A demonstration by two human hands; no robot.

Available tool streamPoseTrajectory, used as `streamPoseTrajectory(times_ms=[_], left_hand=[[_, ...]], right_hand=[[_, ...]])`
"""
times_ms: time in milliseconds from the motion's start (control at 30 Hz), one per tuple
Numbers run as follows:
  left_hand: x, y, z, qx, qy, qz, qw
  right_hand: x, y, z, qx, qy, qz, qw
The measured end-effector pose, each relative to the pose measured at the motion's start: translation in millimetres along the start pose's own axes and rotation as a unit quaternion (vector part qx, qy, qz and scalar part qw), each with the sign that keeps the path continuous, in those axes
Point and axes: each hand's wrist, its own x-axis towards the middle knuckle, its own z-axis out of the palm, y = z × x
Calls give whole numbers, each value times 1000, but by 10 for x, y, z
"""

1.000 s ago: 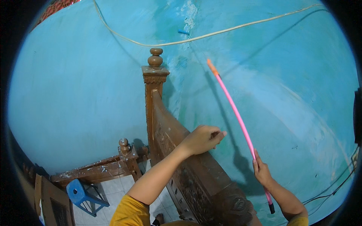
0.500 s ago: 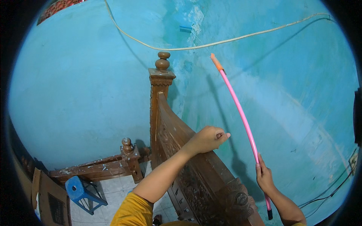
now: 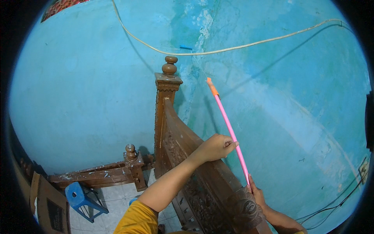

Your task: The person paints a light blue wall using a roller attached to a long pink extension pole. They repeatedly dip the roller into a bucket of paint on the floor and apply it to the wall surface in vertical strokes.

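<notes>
Head: patchy blue wall (image 3: 288, 105) behind pink pole (image 3: 226, 121); tiled floor (image 3: 120, 203).

The left sleeve (image 3: 136, 219) is mustard yellow, softly creased and plain-edged, located left of the carved wooden panel (image 3: 208, 191). The left hand (image 3: 216, 147) and right hand (image 3: 257, 193) are bare.

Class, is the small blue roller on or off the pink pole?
On: a thin rod joins the blue roller to the orange-tipped pink pole.
</notes>
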Motion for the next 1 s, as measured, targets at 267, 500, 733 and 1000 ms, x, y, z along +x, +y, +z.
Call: streamPoseTrajectory(times_ms=[267, 500, 733, 1000], left_hand=[[15, -148, 21, -21, -11, -9, 1000], [39, -57, 44, -9, -4, 8, 1000], [7, -65, -12, -24, -11, -10, 1000], [-46, -67, -49, -26, -2, -3, 1000]], right_hand=[[435, -301, -6, 16, 42, -25, 999], [-53, 196, 286, 36, -17, 3, 999], [32, -157, 256, 116, -6, 18, 993], [795, -345, 167, 34, 52, -41, 997]])
